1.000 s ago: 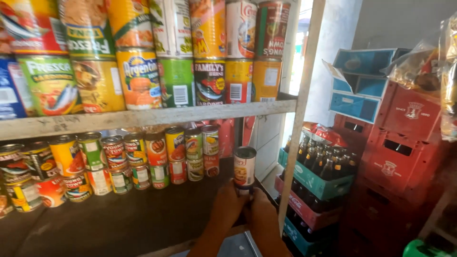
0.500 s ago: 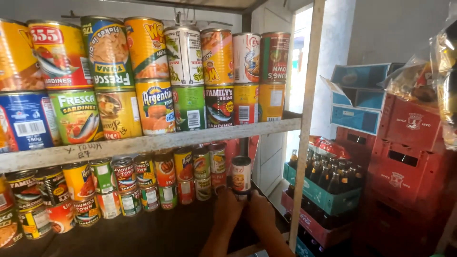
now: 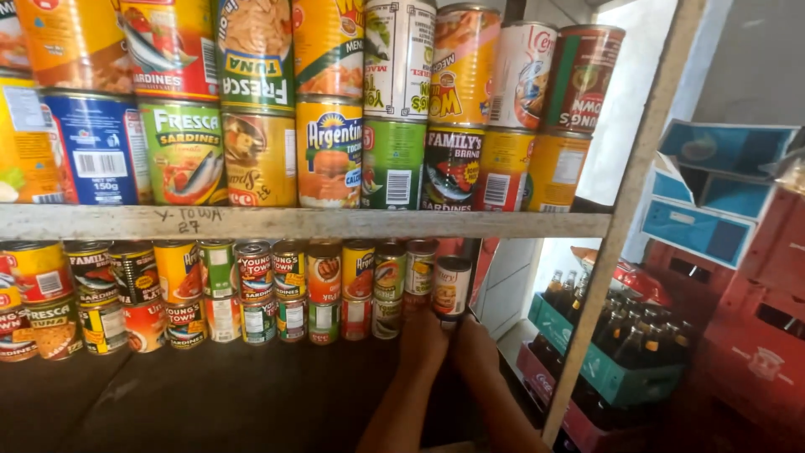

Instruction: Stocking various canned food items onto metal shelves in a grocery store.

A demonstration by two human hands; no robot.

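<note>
Both my hands reach under the upper shelf to the right end of the lower can row. My left hand [image 3: 422, 342] and my right hand [image 3: 475, 346] sit side by side beneath a small tin can [image 3: 452, 287] with a white and red label, fingers at its base. The can stands upright next to the stacked small cans [image 3: 387, 289] of the lower shelf. My fingertips are partly hidden in shadow, so the exact grip is unclear.
A wooden shelf board [image 3: 302, 223] carries stacked large cans [image 3: 331, 151] above. A slanted wooden post [image 3: 620, 218] stands right of my hands. Crates of dark bottles [image 3: 612, 335], red crates [image 3: 755, 335] and blue cartons [image 3: 713, 184] fill the right side.
The can and both hands moved away from me, deeper under the shelf, up against the right end of the lower can row. The view shifted left and closer to the shelves.
</note>
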